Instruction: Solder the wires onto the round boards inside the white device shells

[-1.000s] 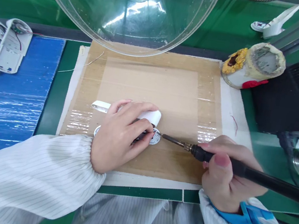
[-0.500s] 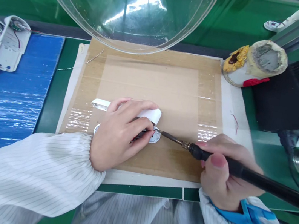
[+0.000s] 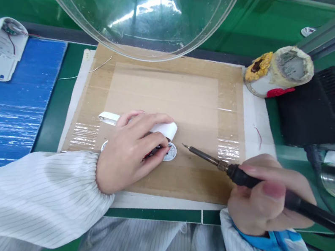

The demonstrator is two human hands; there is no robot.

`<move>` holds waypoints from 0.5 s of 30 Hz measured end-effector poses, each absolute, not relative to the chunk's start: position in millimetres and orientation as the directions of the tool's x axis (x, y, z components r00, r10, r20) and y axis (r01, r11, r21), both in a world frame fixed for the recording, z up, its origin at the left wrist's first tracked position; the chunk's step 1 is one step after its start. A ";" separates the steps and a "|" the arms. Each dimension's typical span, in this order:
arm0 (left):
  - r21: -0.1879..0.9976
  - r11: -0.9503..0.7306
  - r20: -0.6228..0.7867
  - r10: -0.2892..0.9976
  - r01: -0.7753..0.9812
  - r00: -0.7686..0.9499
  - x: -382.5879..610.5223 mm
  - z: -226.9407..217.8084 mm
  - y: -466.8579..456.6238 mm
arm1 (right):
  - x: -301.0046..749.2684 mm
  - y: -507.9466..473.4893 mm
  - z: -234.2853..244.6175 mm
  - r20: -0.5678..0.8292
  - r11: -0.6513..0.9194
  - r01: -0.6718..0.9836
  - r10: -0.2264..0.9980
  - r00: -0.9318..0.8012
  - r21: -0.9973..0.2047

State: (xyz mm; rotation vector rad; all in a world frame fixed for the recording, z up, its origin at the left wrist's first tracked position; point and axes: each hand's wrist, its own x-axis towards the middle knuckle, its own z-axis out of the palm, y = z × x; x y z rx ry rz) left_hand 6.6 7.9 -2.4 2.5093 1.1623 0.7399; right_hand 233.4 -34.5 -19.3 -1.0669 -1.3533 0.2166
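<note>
My left hand (image 3: 133, 149) is closed over a white plastic housing (image 3: 166, 130) on the cardboard, its fingertips pressing near a small circuit board (image 3: 170, 152) just in front of the housing. Palm and fingers hide most of both parts; dark parts, perhaps wires, show between thumb and index finger. In my right hand (image 3: 267, 193) is a black-handled soldering iron (image 3: 242, 176), gripped like a pen. Its bare metal tip points left and stands a short way right of the board, touching nothing.
Cardboard (image 3: 183, 184) covers the work spot, with a solder wire (image 3: 95, 69) at its upper left. White housings with wires (image 3: 4, 51) lie on a blue sheet (image 3: 17, 117). A clear magnifier disc (image 3: 130, 42) hangs overhead. At right stand a tip-cleaning pot (image 3: 279, 71) and a black box (image 3: 312, 107).
The soldering iron's tip has come away from the circuit board, drawn to the right by my right hand. My left hand keeps its hold; the whole view has shifted slightly.
</note>
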 end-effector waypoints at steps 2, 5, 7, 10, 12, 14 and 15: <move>0.444 -0.639 0.333 0.768 0.628 0.547 6.6 -1.7 7.9 | 227.5 -30.7 -21.2 0.714 0.565 0.442 0.603 0.354 -0.697; 0.439 -0.638 0.333 0.770 0.633 0.545 5.9 -1.2 8.1 | 221.6 -27.5 -20.3 0.706 0.552 0.443 0.598 0.379 -0.706; 0.444 -0.643 0.339 0.765 0.624 0.547 5.1 -1.7 8.5 | 220.1 -27.7 -18.3 0.682 0.535 0.429 0.628 0.375 -0.728; 0.454 -0.654 0.348 0.755 0.605 0.555 3.7 -3.2 9.4 | 219.6 -29.5 -16.1 0.656 0.517 0.412 0.658 0.369 -0.750; 0.454 -0.658 0.342 0.751 0.601 0.564 2.8 -4.1 10.0 | 219.6 -30.6 -16.1 0.644 0.507 0.407 0.670 0.369 -0.760; 0.446 -0.664 0.334 0.746 0.601 0.576 2.1 -4.7 10.6 | 219.7 -31.7 -16.9 0.645 0.508 0.408 0.673 0.362 -0.759; 0.439 -0.667 0.331 0.743 0.602 0.582 1.9 -5.0 10.9 | 220.0 -32.3 -17.3 0.644 0.509 0.406 0.678 0.355 -0.759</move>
